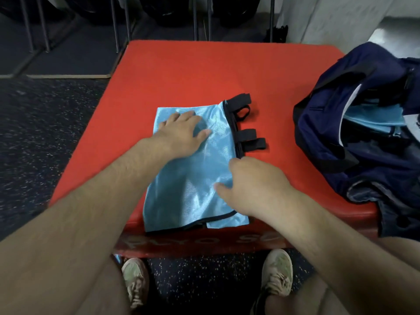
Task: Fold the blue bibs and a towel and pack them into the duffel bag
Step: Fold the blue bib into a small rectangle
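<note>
Shiny light-blue fabric, a folded bib (193,178), lies flat near the front edge of a red padded box (204,71) that serves as the tabletop. Black elastic straps (247,133) stick out from the bib's right edge, which is trimmed in black. The person's left hand (181,133) lies palm down on the upper left part of the bib, its grip spread: the fingers are straight and slightly fanned, pressing the cloth against the red surface and holding nothing. The right hand (254,187) rests on the bib's right side, nearer the person, with the thumb stretched out over the blue cloth and the fingers bent down at the black-trimmed edge just below the straps; whether this grip pinches the edge or only lies on it cannot be told, since the fingertips are hidden behind the knuckles. Both bare forearms reach in from the bottom corners of the view. To the right, well apart from the bib, a dark navy duffel bag (329,133) sits on the right edge of the red box with its mouth open, and light-blue fabric (372,119) shows inside it beside something white. Below the box, two pale sneakers (277,276) stand on a dark speckled floor (45,123).
</note>
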A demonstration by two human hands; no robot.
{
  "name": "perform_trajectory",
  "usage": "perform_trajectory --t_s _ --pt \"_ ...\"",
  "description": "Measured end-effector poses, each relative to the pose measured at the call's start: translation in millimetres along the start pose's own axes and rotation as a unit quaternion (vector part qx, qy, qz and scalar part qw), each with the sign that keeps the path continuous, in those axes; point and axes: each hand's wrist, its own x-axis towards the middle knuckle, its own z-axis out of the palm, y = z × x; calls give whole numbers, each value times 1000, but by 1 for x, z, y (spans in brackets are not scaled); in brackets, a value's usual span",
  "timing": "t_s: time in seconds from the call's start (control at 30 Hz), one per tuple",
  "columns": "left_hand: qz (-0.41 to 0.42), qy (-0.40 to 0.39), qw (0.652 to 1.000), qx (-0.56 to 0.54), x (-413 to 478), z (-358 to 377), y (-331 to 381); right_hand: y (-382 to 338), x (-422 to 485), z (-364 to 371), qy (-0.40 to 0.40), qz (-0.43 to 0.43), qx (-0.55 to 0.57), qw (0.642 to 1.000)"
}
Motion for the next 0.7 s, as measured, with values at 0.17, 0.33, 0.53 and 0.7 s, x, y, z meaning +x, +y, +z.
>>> perform_trajectory --t_s 0.17,0.33,0.53,0.7 --pt "3 -1 1000 30 -2 7 -8 -19 45 13 160 -96 20 982" --pt "21 55 998 35 3 3 -10 -19 105 13 182 -124 -5 975" --pt "10 19 1000 22 11 16 -17 -8 150 26 141 -60 12 988" --pt "0 15 1000 27 15 19 -23 10 159 32 98 0 15 995"
